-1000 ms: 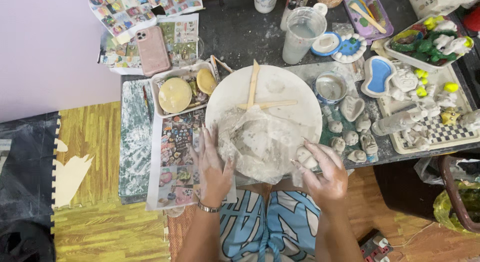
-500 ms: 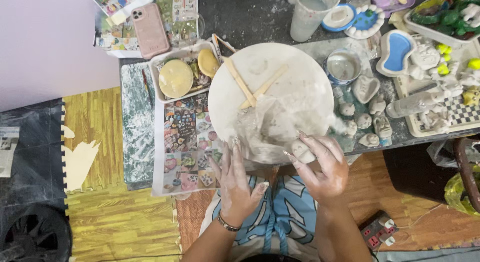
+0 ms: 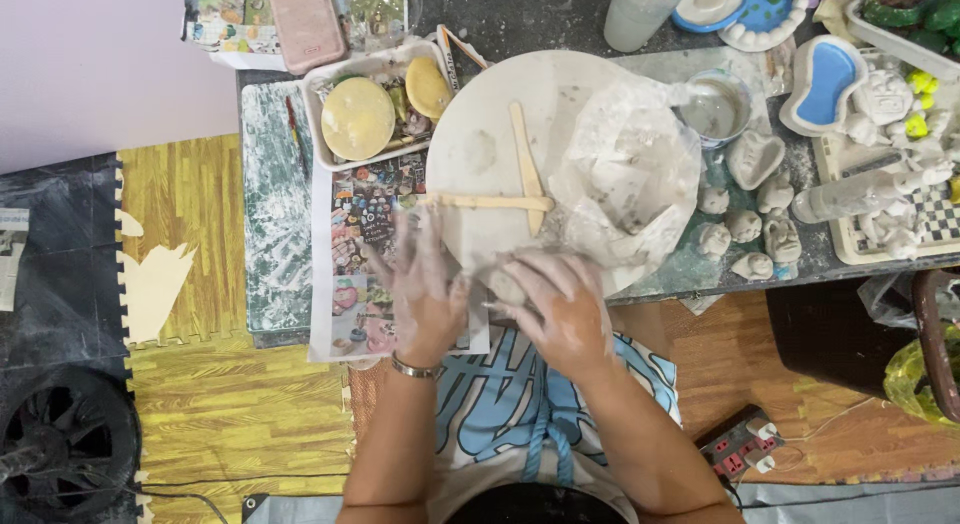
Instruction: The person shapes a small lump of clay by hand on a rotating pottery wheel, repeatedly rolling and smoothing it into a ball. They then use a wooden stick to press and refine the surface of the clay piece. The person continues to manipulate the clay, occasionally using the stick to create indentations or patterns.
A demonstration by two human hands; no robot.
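1. Your table is dark, dusted white and crowded; below its front edge lie wood-look floor mats, with a black fan at the lower left.
2. A round white board sits at the table's front edge, two wooden sticks crossed on it and a crumpled plastic bag on its right side.
3. Small pale clay figures stand to the right, a tray of yellowish discs to the left.
4. The clay lump is grey, damp-looking and rounded, at the board's front rim.
5. Your left hand lies spread flat beside it; your right hand cups over it, fingers curled.
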